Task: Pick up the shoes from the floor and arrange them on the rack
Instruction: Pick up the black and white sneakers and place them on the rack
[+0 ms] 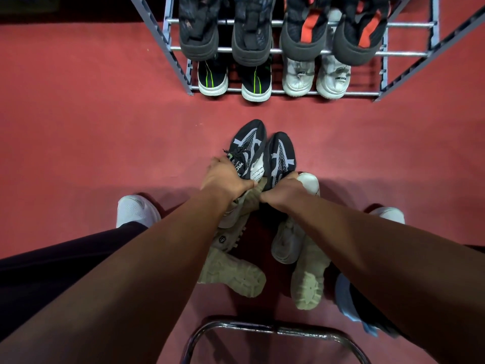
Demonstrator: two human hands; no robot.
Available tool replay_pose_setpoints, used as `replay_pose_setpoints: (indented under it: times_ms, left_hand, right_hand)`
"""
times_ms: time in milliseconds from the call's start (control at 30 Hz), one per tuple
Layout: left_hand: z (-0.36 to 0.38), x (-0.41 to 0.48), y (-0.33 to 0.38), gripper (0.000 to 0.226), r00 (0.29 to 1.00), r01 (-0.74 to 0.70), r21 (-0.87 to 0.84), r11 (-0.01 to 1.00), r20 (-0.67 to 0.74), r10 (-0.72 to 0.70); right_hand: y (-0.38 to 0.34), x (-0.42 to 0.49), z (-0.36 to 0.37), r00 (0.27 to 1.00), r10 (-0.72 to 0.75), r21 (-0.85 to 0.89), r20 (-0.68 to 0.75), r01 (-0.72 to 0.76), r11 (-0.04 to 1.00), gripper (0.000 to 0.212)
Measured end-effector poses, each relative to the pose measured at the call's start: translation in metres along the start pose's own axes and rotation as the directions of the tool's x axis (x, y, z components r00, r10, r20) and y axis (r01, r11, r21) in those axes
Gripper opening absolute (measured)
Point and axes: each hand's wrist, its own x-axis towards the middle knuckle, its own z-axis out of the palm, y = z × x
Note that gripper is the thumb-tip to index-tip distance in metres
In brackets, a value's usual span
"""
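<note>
**Both grips on a dark pair, toes aimed at the rack**

The left grip [228,177] is curled round the heel of the left shoe [248,145], and the right grip [282,191] is clamped on the right shoe [280,156]. The two shoes touch side by side just ahead of the knuckles, over the floor [105,127] between the pile and the rack [404,53]. To do this well, I'd keep the pair level and together and carry it forward. The tiers in view look full, so I'd look for a free bar. Beige shoes [231,271] lie on the floor under the wrists.
</note>
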Motion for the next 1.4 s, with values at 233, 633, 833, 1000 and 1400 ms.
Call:
replay_pose_setpoints:
  times_ms: [233,633,833,1000,1400]
  left_hand:
    - [-0.014,-0.004,0.021,0.070,0.997,0.061,-0.034,0.998,0.059,-0.059]
    - [-0.069,-0.055,0.036,0.047,0.998,0.060,-0.107,0.992,0.017,-0.058]
    - [-0.123,-0.092,0.050,0.099,0.990,-0.072,0.047,0.996,-0.120,0.077]
    - [-0.196,-0.137,0.069,0.057,0.964,-0.139,0.116,0.984,-0.210,0.161]
    - [-0.317,-0.169,0.110,0.034,0.902,-0.195,0.104,0.975,-0.371,0.220]
  right_hand:
    - [-0.004,-0.006,-0.007,0.979,0.043,0.120,-0.199,-0.019,0.993,0.077]
    - [-0.026,-0.074,-0.123,0.974,-0.196,-0.088,-0.114,0.187,0.978,0.033]
    - [-0.039,-0.137,-0.162,0.933,-0.297,-0.194,-0.205,0.259,0.946,0.011]
    - [-0.041,-0.189,-0.186,0.879,-0.369,-0.156,-0.302,0.336,0.929,0.018]
    - [-0.082,-0.229,-0.240,0.669,-0.457,-0.012,-0.587,0.557,0.831,0.051]
